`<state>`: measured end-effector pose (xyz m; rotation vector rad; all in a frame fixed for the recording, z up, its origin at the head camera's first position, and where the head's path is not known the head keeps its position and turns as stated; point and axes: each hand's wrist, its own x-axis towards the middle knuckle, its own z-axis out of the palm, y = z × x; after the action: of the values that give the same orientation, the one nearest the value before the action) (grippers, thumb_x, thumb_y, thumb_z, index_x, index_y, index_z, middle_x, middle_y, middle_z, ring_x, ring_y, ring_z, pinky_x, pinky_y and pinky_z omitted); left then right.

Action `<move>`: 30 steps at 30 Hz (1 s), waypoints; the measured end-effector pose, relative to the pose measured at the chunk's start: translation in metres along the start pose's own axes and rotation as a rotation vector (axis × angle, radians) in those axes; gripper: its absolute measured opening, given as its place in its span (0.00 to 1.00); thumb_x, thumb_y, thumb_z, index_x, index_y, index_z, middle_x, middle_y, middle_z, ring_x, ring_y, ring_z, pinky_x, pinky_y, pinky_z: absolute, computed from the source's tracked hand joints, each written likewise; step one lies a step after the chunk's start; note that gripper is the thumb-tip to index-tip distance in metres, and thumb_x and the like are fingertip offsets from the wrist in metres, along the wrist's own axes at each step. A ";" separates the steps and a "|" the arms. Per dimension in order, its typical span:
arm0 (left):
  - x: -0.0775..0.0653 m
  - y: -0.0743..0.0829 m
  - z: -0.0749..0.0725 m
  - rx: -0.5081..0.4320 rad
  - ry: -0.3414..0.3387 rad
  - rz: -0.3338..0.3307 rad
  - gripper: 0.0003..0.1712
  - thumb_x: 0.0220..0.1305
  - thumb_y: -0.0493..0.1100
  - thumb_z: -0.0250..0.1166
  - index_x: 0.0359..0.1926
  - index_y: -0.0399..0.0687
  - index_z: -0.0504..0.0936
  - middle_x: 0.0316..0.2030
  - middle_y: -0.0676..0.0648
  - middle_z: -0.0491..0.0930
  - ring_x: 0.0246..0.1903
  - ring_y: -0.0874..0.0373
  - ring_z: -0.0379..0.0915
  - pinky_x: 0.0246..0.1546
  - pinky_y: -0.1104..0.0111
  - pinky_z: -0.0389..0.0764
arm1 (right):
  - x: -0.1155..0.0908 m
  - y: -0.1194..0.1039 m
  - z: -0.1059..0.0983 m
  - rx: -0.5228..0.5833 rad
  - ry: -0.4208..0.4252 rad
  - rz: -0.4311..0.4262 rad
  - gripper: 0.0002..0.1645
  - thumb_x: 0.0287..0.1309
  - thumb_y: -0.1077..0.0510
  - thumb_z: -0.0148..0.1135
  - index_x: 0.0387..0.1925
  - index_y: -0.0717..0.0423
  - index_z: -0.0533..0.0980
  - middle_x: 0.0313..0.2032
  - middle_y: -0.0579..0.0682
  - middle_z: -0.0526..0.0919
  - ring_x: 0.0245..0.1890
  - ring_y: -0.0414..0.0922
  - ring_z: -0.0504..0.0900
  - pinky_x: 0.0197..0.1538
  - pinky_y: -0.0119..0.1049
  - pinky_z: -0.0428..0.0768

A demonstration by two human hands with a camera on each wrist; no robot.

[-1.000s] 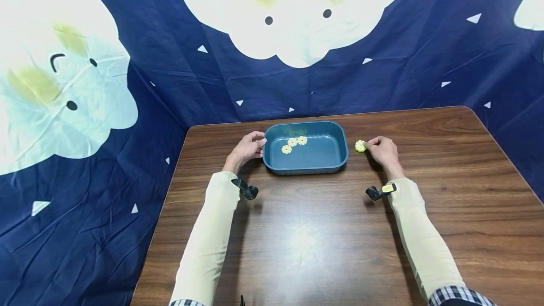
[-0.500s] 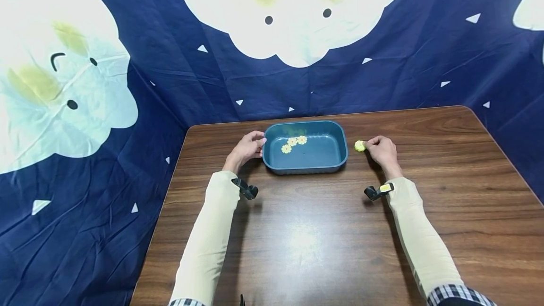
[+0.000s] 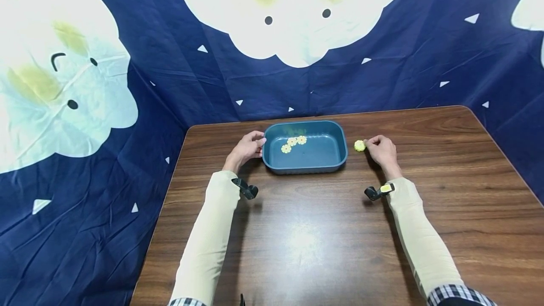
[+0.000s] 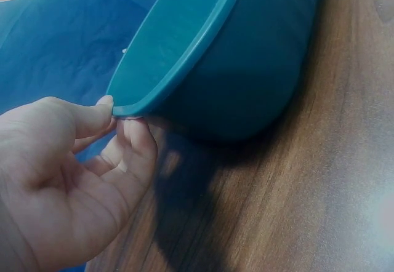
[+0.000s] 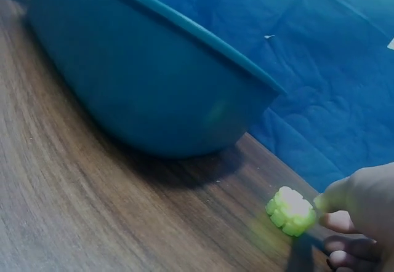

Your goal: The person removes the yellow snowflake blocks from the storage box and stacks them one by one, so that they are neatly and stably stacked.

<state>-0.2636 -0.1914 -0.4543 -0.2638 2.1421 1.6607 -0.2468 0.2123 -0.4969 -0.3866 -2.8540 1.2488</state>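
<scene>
A blue-green rectangular basin point(image 3: 314, 170) stands on the wooden table, with several pale yellow flower-shaped pieces point(image 3: 292, 141) on its floor. At its left end my left hand point(image 3: 248, 147) pinches the rim, the thumb on top and the fingers curled beneath, as the left wrist view shows of the hand point(image 4: 80, 173). To the right of the basin lies a yellow-green flower-shaped piece point(image 3: 359, 145), thick with rounded lobes in the right wrist view point(image 5: 291, 212). My right hand point(image 3: 384, 151) pinches its right edge between thumb and finger; the exact contact is partly hidden.
Wooden table surface point(image 3: 306, 240) extends in front of the basin and to the right. Behind the table hangs a dark blue cloth point(image 3: 263, 84) with white clouds. Each wrist wears a small black camera, one of them the right wrist camera point(image 3: 374, 193).
Almost nothing moves. My right hand's fingertips shift very slightly at the edge of the flower-shaped piece, which keeps its place on the table. My left hand stays at the basin rim.
</scene>
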 end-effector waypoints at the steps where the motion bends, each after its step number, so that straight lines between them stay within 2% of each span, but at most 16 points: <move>1: 0.000 0.000 0.000 0.002 0.001 0.000 0.18 0.73 0.39 0.50 0.62 0.42 0.66 0.34 0.47 0.70 0.27 0.60 0.69 0.29 0.73 0.76 | 0.000 0.000 -0.001 0.006 0.002 -0.002 0.20 0.64 0.48 0.54 0.42 0.63 0.76 0.46 0.64 0.79 0.51 0.62 0.74 0.57 0.51 0.69; 9: 0.001 -0.001 0.000 0.005 0.004 -0.001 0.18 0.73 0.39 0.50 0.61 0.43 0.66 0.34 0.47 0.70 0.27 0.60 0.69 0.29 0.72 0.76 | -0.004 -0.006 -0.008 0.054 0.046 0.001 0.18 0.64 0.53 0.49 0.45 0.62 0.76 0.45 0.62 0.79 0.50 0.59 0.74 0.55 0.49 0.69; 15: 0.002 0.000 0.000 -0.029 -0.004 -0.006 0.19 0.72 0.38 0.51 0.62 0.44 0.66 0.33 0.46 0.69 0.25 0.60 0.69 0.29 0.71 0.75 | -0.007 -0.024 -0.013 0.095 0.096 -0.085 0.17 0.63 0.55 0.49 0.45 0.63 0.76 0.44 0.62 0.79 0.47 0.58 0.75 0.52 0.48 0.70; 19: 0.001 0.001 0.000 -0.025 -0.007 -0.003 0.20 0.73 0.38 0.51 0.63 0.43 0.65 0.31 0.46 0.69 0.24 0.60 0.68 0.30 0.70 0.75 | -0.007 -0.037 -0.011 0.118 0.109 -0.132 0.16 0.64 0.54 0.52 0.44 0.61 0.76 0.42 0.60 0.79 0.42 0.53 0.75 0.48 0.42 0.70; 25: -0.001 0.002 0.000 -0.019 -0.012 0.006 0.20 0.73 0.38 0.50 0.63 0.43 0.65 0.30 0.47 0.69 0.24 0.59 0.68 0.31 0.69 0.75 | -0.007 -0.053 -0.002 0.151 0.086 -0.207 0.16 0.63 0.55 0.56 0.45 0.62 0.75 0.43 0.59 0.79 0.40 0.47 0.74 0.46 0.35 0.70; 30: -0.001 0.003 0.000 -0.021 -0.016 0.009 0.20 0.73 0.38 0.50 0.63 0.42 0.65 0.30 0.47 0.69 0.24 0.59 0.67 0.29 0.70 0.75 | -0.009 -0.066 0.006 0.195 0.057 -0.243 0.16 0.61 0.56 0.59 0.46 0.62 0.74 0.45 0.59 0.77 0.42 0.48 0.75 0.48 0.36 0.71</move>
<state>-0.2635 -0.1911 -0.4514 -0.2466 2.1185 1.6858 -0.2538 0.1627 -0.4523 -0.0684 -2.6038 1.4219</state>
